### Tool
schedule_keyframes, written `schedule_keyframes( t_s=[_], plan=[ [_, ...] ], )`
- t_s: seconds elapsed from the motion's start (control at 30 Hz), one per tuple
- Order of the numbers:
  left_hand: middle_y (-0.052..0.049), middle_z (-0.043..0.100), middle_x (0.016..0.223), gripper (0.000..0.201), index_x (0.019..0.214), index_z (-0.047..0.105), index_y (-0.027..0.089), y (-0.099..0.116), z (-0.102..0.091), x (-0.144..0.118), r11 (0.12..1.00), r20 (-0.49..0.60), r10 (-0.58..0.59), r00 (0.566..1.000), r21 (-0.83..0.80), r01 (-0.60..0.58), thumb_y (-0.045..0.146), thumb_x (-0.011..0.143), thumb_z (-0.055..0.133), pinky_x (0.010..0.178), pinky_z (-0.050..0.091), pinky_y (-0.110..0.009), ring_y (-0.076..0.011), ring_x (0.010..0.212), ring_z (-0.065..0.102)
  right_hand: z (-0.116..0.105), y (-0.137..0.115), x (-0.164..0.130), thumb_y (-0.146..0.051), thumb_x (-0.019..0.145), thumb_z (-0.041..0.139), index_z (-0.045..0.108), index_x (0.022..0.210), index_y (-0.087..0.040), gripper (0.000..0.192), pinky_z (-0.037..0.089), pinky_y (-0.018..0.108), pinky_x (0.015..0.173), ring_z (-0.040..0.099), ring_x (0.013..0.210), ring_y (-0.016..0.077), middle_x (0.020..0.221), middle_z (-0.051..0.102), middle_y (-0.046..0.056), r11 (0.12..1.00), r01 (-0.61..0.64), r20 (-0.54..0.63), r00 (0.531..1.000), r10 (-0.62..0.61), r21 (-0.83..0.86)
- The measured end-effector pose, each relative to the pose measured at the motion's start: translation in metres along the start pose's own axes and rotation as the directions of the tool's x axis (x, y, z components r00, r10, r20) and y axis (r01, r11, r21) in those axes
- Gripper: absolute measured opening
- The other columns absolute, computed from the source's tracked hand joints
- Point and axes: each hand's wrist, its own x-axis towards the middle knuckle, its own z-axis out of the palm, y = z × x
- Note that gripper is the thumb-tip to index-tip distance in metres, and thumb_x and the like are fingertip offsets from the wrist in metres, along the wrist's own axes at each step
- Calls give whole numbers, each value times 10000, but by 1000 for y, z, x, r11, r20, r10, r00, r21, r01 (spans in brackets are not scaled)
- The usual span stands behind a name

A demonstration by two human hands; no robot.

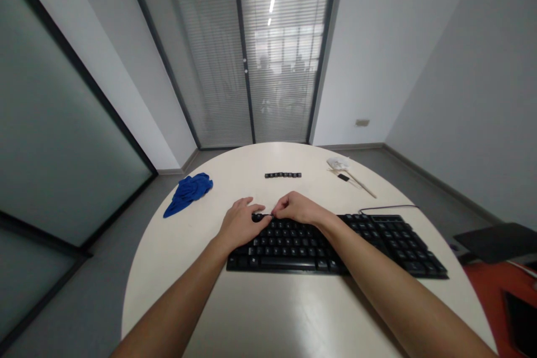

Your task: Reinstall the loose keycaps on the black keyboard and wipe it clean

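Pale walls (478, 95) flank a table (268, 313) bearing a keyboard (289, 243)

The right forearm (352, 246) is hiding keyboard (289, 243) keys at four o'clock; at five, the right hand (297, 208) is obscuring its fingertip contact.

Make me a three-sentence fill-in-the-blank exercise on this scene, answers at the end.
The crumpled fabric cloth on the round cream table is coloured ____.
The row of small black keycap-like pieces is on the ____ (near or far) side of the long black keyboard.
Of the bare left hand and bare right hand, the one nearer the cloth is the ____.
Missing words: blue; far; left.
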Motion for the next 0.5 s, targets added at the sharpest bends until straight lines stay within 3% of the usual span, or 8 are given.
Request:
schedule_keyframes(
  t_s=[0.5],
  plan=[
    [-106,618,1325,397,1170,705,222,0,5,0,994,-88,74,993,87,-67,441,990,427,1101,396,-434,-280,1264,526,-5,5,2,-290,713,648,774,897,-127,276,454,258,701,618,731,156,807,748,31,996,74,80,994,-77,41]
  ],
)
